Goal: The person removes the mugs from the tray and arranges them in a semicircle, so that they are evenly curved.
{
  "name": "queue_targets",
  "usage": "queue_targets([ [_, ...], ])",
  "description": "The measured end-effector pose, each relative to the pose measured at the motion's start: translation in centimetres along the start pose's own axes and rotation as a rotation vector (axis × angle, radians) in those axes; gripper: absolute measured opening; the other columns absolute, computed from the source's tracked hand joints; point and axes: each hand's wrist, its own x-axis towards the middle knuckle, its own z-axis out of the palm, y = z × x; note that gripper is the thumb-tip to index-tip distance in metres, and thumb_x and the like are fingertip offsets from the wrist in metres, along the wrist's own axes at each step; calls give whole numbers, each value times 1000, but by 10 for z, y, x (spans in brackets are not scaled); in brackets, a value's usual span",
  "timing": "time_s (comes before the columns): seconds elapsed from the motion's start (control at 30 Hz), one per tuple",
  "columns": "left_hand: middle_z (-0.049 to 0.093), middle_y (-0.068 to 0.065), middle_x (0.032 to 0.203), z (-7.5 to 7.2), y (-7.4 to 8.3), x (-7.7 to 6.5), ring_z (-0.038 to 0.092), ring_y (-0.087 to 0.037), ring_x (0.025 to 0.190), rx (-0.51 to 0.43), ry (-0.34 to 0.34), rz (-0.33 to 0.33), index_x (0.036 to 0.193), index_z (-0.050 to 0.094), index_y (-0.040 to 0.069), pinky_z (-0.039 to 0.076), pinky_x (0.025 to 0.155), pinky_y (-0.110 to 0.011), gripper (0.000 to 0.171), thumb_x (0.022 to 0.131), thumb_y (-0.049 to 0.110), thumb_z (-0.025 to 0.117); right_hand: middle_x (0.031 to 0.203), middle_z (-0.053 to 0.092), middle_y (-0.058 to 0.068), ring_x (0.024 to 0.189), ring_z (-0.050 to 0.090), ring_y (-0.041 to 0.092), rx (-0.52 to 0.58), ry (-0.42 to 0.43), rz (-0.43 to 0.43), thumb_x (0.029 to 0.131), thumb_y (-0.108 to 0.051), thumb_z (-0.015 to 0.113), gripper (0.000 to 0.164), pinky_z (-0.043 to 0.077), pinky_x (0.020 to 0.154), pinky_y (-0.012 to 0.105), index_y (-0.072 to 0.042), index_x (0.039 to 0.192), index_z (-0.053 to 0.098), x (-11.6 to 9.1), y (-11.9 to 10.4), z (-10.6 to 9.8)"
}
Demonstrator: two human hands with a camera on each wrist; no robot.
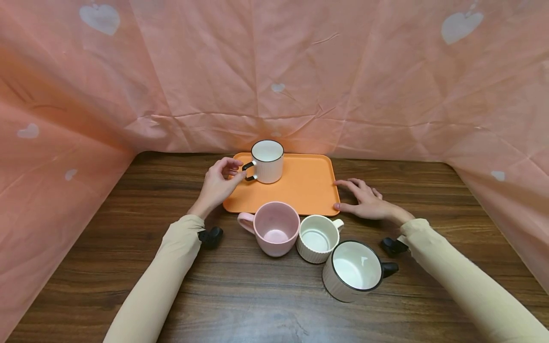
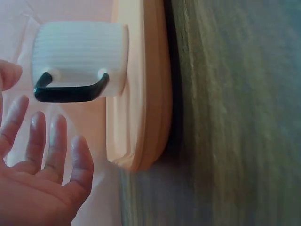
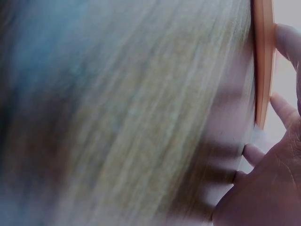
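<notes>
A ribbed white mug (image 1: 269, 170) with a black rim and a black-and-white handle stands upright on the left part of an orange tray (image 1: 306, 188). Beside that handle is my left hand (image 1: 218, 185), its fingers loosely bent. The left wrist view shows a gap between the fingers and the black handle (image 2: 70, 94), and nothing in the palm. My right hand (image 1: 366, 202) touches the tray's right edge with thumb and index finger spread apart. In the right wrist view, fingertips meet the tray's rim (image 3: 264, 61), while the other fingers extend beyond its corner.
In front of the tray stand a pink mug (image 1: 276, 231), a small cream ribbed cup (image 1: 315, 250) and a larger white mug (image 1: 349, 281) with black rim and handle, close together on the dark wood table (image 1: 240, 305). Pink cloth (image 1: 300, 71) hangs behind and at both sides.
</notes>
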Motion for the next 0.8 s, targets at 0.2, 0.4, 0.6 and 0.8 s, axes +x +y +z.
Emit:
queue_targets([
  [0.2, 65, -15, 128, 7, -5, 11, 66, -33, 113, 62, -49, -53, 127, 64, 6, 55, 98, -45, 36, 95, 21, 72, 159, 26, 24, 149, 19, 46, -7, 4, 1, 93, -53, 69, 71, 14, 103, 76, -28, 153, 40, 2, 1, 1],
  [0.4, 68, -17, 122, 15, -4, 16, 66, -34, 113, 51, -70, -46, 125, 65, 5, 53, 100, -44, 30, 99, 20, 67, 160, 25, 23, 151, 17, 44, -7, -5, 12, 93, -51, 68, 71, 12, 105, 78, -28, 153, 40, 4, 4, 1],
  [0.6, 69, -22, 98, 20, -5, 17, 70, -39, 95, -24, -93, -40, 124, 58, 2, 52, 74, -22, 26, 102, 15, 59, 161, 25, 25, 152, 15, 45, -13, -24, 5, 95, -50, 67, 70, 13, 104, 80, -27, 155, 38, 2, 0, -2],
  [0.8, 65, -10, 86, 18, -8, 14, 62, -19, 74, -82, -40, -81, 117, 57, 1, 46, 64, -18, 23, 101, 16, 62, 160, 24, 30, 151, 15, 48, 0, -20, -20, 95, -51, 67, 71, 11, 102, 83, -26, 154, 39, 0, -5, -1],
])
